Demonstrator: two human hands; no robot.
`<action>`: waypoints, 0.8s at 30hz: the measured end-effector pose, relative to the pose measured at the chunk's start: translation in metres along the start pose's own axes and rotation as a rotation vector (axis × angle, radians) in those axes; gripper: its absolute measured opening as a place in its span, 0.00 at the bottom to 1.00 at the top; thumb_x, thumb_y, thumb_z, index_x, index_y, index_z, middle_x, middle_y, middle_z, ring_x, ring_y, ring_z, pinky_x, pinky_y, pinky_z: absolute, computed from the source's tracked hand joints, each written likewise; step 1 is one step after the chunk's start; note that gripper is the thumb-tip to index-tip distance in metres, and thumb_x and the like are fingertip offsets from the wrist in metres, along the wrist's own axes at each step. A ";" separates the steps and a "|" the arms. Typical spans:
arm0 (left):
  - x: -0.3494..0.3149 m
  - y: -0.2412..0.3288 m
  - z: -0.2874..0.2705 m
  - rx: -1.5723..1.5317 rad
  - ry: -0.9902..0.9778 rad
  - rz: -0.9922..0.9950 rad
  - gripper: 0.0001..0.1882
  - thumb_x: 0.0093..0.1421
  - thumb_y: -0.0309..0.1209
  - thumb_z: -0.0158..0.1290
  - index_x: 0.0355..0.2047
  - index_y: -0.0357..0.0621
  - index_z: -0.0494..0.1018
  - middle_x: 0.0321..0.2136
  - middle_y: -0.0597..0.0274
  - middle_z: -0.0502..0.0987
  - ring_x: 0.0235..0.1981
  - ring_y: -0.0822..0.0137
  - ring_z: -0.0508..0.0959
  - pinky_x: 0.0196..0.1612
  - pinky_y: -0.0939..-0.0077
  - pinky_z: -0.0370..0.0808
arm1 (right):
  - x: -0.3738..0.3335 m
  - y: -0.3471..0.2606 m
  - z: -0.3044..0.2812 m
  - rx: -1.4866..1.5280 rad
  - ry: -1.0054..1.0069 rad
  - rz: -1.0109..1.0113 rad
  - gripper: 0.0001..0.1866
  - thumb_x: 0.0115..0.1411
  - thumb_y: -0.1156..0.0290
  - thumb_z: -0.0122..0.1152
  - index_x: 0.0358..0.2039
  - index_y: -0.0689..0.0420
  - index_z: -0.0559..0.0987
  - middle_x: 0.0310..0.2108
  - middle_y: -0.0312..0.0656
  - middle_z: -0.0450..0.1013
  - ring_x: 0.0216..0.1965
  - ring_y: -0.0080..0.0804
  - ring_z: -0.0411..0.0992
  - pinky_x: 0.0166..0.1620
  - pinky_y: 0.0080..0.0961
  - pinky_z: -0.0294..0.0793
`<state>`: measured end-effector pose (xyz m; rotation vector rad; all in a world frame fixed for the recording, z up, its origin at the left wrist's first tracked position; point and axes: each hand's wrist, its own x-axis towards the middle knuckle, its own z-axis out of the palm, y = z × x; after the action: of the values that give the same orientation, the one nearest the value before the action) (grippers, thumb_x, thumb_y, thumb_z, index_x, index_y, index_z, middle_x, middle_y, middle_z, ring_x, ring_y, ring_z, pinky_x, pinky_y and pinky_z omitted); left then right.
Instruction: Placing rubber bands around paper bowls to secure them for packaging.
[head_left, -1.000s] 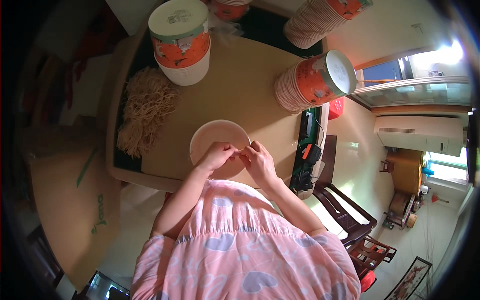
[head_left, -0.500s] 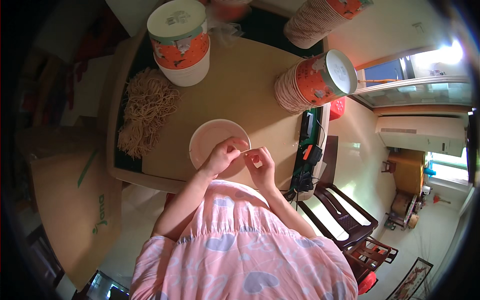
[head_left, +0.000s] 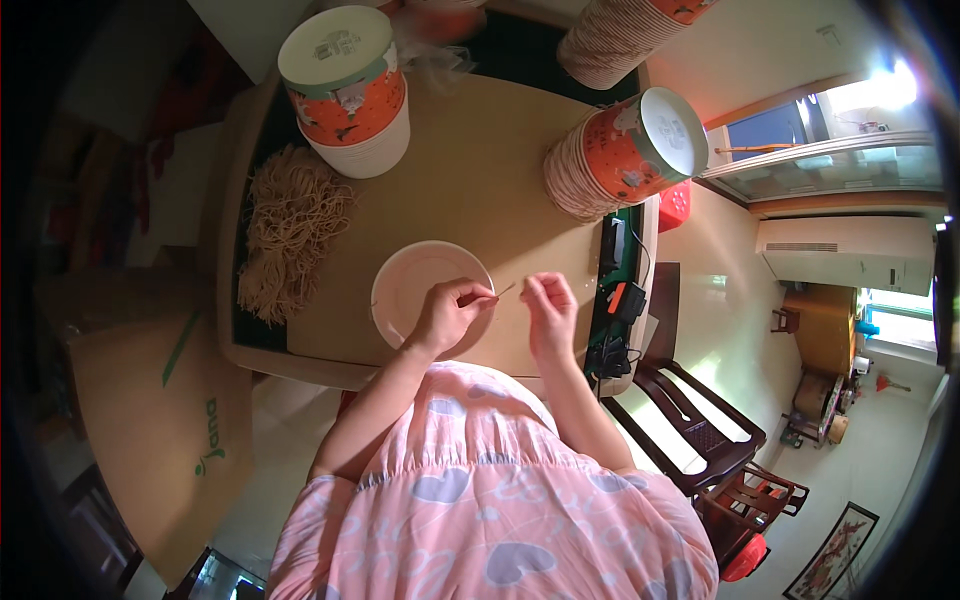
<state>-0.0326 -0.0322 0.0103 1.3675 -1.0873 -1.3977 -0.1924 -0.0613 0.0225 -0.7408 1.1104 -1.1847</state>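
A white paper bucket (head_left: 396,281) stands open-side up on the table in front of me, near its front edge. My left hand (head_left: 452,318) is over the bucket's right side, thumb and forefinger pinching a short piece of thin cord (head_left: 506,291). The cord's free end sticks out to the right. Just beyond that end, my right hand (head_left: 552,312) is raised right of the bucket, its fingertips pressed together. Whatever lies between those fingertips is too small to make out. A tangled bundle of beige cords (head_left: 290,225) lies at the table's left side.
Stacked orange-and-white paper buckets stand upside down at the back left (head_left: 352,118). Another stack (head_left: 600,160) leans at the right, and a third (head_left: 615,45) is farther back. Power strips with plugs (head_left: 622,300) line the table's right edge. A cardboard box (head_left: 165,420) is at the left.
My hands were close together over the bucket's right rim. The right hand has moved away to the right and up, and the cord end now shows in my left fingers.
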 end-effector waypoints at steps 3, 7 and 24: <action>-0.003 -0.006 -0.002 0.006 0.003 0.017 0.03 0.55 0.23 0.57 0.30 0.36 0.77 0.24 0.64 0.78 0.27 0.79 0.75 0.32 0.85 0.71 | 0.013 -0.022 -0.010 -0.169 -0.054 -0.088 0.05 0.56 0.78 0.60 0.33 0.61 0.74 0.30 0.35 0.71 0.32 0.20 0.68 0.37 0.16 0.67; -0.005 -0.013 -0.003 -0.020 0.028 0.039 0.02 0.54 0.23 0.57 0.29 0.37 0.76 0.23 0.64 0.78 0.24 0.77 0.74 0.30 0.82 0.71 | 0.008 -0.053 0.004 -0.902 -0.507 -0.385 0.23 0.46 0.80 0.64 0.45 0.57 0.72 0.45 0.44 0.68 0.46 0.39 0.68 0.45 0.29 0.71; -0.002 -0.019 -0.001 -0.044 0.004 0.048 0.03 0.54 0.24 0.58 0.28 0.38 0.77 0.23 0.65 0.78 0.25 0.79 0.75 0.29 0.83 0.72 | 0.022 -0.055 0.002 -1.147 -0.798 -0.591 0.05 0.53 0.75 0.59 0.27 0.61 0.73 0.25 0.44 0.73 0.27 0.43 0.71 0.33 0.35 0.72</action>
<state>-0.0315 -0.0262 -0.0075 1.3048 -1.0739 -1.3758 -0.2085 -0.0972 0.0669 -2.3019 0.8045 -0.4581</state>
